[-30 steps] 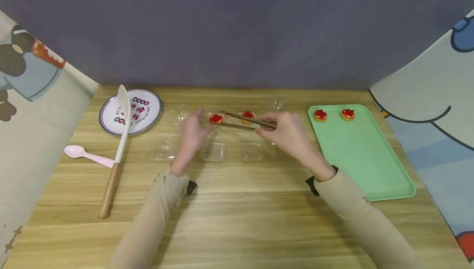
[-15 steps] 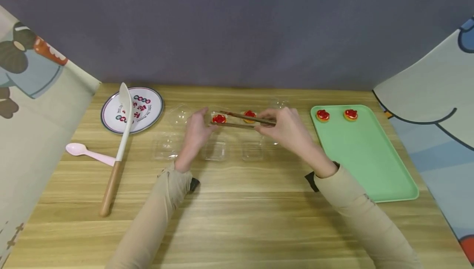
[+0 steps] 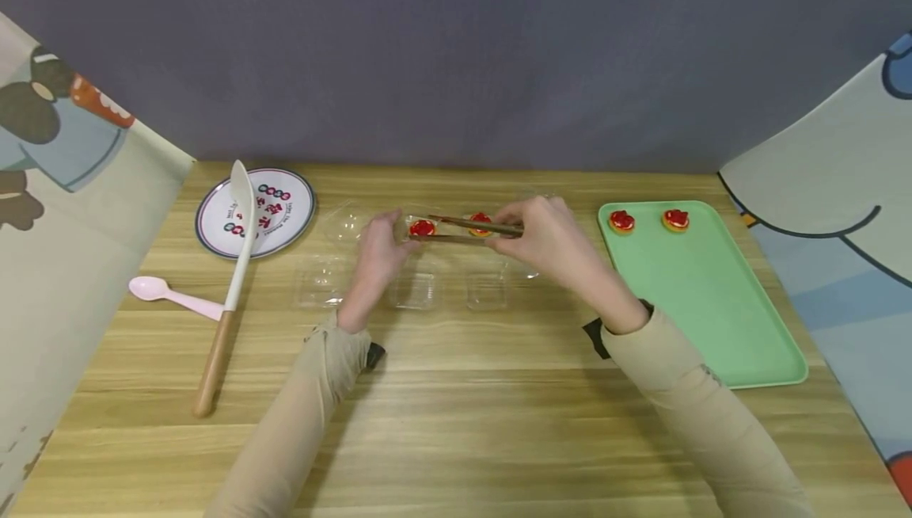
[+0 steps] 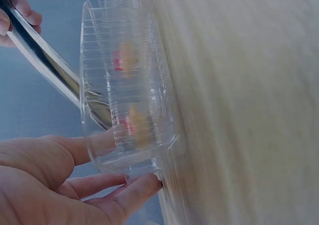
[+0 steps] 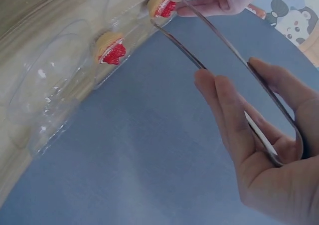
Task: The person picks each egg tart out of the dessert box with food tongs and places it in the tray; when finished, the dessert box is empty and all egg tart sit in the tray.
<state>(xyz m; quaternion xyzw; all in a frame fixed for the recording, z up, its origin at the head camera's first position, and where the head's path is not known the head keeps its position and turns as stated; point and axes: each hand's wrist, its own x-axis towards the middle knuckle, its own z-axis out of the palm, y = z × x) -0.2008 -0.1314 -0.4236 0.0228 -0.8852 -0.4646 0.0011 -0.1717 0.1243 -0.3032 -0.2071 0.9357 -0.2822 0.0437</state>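
My left hand [image 3: 376, 258] grips the end of a clear plastic container [image 4: 97, 30], its thumb against the wall and the other fingers lower down. Inside sit two small tarts with red topping: a left tart [image 3: 423, 228] and a right tart [image 5: 110, 48]. My right hand [image 3: 552, 245] holds metal tongs [image 5: 273, 96] near their bent end. The tong arms are spread, with their tips on either side of the left tart; whether they touch it I cannot tell. In the left wrist view the container wall blurs the tarts.
A green tray [image 3: 712, 304] on the right bears two similar tarts. On the left lie a patterned plate [image 3: 288, 221], a white ladle-like spoon with wooden handle [image 3: 214, 363] across it, and a pink spoon [image 3: 188, 302]. Clear plastic pieces [image 3: 324, 284] lie around the left hand.
My right hand has shifted slightly left and away from me over the last half second, and the tongs' tips moved slightly right. The left hand keeps its grip on the container.
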